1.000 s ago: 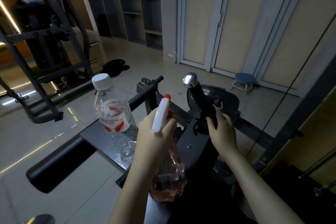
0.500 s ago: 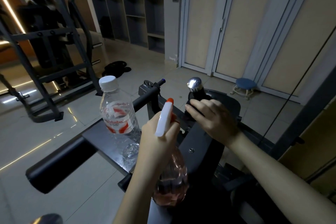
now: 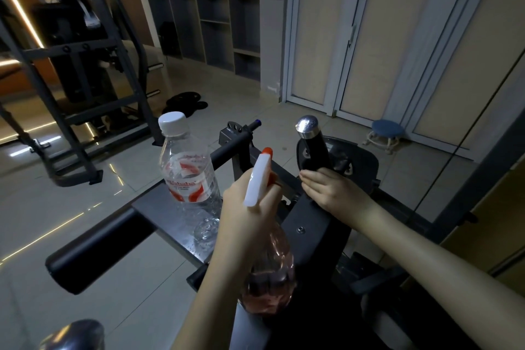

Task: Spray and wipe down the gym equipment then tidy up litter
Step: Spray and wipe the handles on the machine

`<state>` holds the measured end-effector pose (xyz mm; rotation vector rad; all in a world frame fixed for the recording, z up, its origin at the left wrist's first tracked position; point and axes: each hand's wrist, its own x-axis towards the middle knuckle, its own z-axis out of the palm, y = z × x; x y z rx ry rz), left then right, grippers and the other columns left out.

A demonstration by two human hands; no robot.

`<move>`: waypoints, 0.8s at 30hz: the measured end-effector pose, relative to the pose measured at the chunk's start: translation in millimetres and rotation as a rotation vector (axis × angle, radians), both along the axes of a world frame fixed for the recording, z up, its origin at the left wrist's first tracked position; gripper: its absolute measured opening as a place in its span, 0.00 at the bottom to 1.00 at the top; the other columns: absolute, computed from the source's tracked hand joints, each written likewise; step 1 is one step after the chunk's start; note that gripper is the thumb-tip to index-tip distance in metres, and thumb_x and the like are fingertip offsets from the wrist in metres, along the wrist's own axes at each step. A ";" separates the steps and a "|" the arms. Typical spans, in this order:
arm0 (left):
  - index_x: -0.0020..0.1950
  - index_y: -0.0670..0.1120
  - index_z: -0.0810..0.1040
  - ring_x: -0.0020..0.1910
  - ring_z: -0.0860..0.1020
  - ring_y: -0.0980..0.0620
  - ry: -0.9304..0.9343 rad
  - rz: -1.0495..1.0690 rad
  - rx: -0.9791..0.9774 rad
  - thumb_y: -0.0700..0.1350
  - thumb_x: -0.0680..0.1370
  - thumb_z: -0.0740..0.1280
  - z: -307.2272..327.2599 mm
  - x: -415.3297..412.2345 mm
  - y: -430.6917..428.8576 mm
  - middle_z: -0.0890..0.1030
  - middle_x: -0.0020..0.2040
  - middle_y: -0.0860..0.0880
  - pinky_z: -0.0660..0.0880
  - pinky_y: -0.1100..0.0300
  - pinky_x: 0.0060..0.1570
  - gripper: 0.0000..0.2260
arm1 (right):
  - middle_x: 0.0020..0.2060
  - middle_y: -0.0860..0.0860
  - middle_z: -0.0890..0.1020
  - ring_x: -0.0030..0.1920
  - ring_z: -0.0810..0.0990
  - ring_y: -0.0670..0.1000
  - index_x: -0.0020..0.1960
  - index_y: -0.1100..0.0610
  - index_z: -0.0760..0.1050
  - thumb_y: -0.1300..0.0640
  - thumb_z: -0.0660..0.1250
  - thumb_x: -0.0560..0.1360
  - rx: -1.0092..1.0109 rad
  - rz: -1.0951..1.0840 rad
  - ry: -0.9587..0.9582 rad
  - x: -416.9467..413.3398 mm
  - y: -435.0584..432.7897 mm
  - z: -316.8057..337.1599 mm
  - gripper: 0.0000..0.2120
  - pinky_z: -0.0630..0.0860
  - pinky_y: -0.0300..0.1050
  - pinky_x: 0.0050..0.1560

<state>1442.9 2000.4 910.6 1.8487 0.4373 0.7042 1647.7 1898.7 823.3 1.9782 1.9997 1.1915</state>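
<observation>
Aim matters most here, I'd say. The left hand point(image 3: 241, 216) is wrapped tight around the neck of a clear plastic spray bottle point(image 3: 257, 182) of pink liquid. The bottle has a white trigger head and an orange nozzle, and it is held upright over the black steel gym machine point(image 3: 312, 224). The nozzle points toward the machine's black upright grip with its chrome cap point(image 3: 312, 145).

The right hand point(image 3: 332, 190) lies flat, fingers straight, against the foot of that grip. I can see no cloth under it.

To spray well, that hand should probably slide clear of the nozzle's line, or it will take the mist itself. Short squeezes close to the grip would likely keep liquid off the floor tiles.

A clear plastic water bottle with a white cap and red label point(image 3: 190, 176) stands on the flat grey metal surface point(image 3: 159, 207), just beside the left hand. A careless swing of the wrist could tip it.
</observation>
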 end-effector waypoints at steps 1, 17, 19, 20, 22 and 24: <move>0.41 0.51 0.74 0.43 0.77 0.39 -0.008 0.007 -0.006 0.47 0.68 0.60 -0.4 -0.4 -0.2 0.78 0.41 0.41 0.74 0.40 0.45 0.05 | 0.46 0.56 0.85 0.53 0.82 0.53 0.44 0.62 0.83 0.69 0.58 0.70 -0.001 -0.017 0.027 -1.6 1.1 -3.0 0.14 0.67 0.45 0.60; 0.47 0.46 0.70 0.38 0.71 0.37 -0.014 -0.013 0.145 0.45 0.70 0.57 1.8 -4.9 -2.2 0.73 0.38 0.39 0.72 0.40 0.39 0.08 | 0.55 0.58 0.77 0.56 0.76 0.55 0.61 0.62 0.75 0.64 0.63 0.77 0.788 -0.494 1.222 -63.6 -14.0 12.5 0.13 0.65 0.28 0.45; 0.49 0.43 0.71 0.38 0.72 0.37 -0.005 0.008 0.147 0.45 0.69 0.57 2.9 -3.1 -3.0 0.74 0.38 0.38 0.72 0.41 0.39 0.11 | 0.62 0.57 0.73 0.60 0.73 0.53 0.68 0.60 0.68 0.60 0.60 0.79 0.987 -0.551 1.394 -61.5 -5.4 6.3 0.17 0.68 0.29 0.49; 0.50 0.43 0.72 0.38 0.72 0.37 -0.002 0.010 0.151 0.45 0.69 0.57 3.0 -2.6 -3.0 0.74 0.38 0.38 0.72 0.42 0.39 0.12 | 0.65 0.56 0.71 0.63 0.73 0.54 0.71 0.58 0.64 0.58 0.59 0.80 0.956 -0.594 1.470 -59.3 2.5 0.1 0.20 0.73 0.36 0.54; 0.48 0.41 0.71 0.38 0.72 0.38 -0.001 -0.004 0.149 0.45 0.69 0.57 2.8 -2.1 -3.9 0.74 0.38 0.38 0.72 0.42 0.38 0.11 | 0.69 0.58 0.68 0.68 0.68 0.58 0.74 0.60 0.60 0.55 0.58 0.80 0.754 -0.694 1.453 -50.8 13.6 -17.3 0.23 0.71 0.54 0.64; 0.47 0.42 0.71 0.36 0.71 0.39 0.005 -0.023 0.146 0.45 0.69 0.58 1.9 -2.1 -3.8 0.74 0.36 0.39 0.70 0.44 0.35 0.10 | 0.71 0.59 0.66 0.73 0.60 0.58 0.73 0.63 0.61 0.54 0.57 0.80 0.546 -0.788 1.322 -38.1 11.7 -21.9 0.24 0.60 0.57 0.72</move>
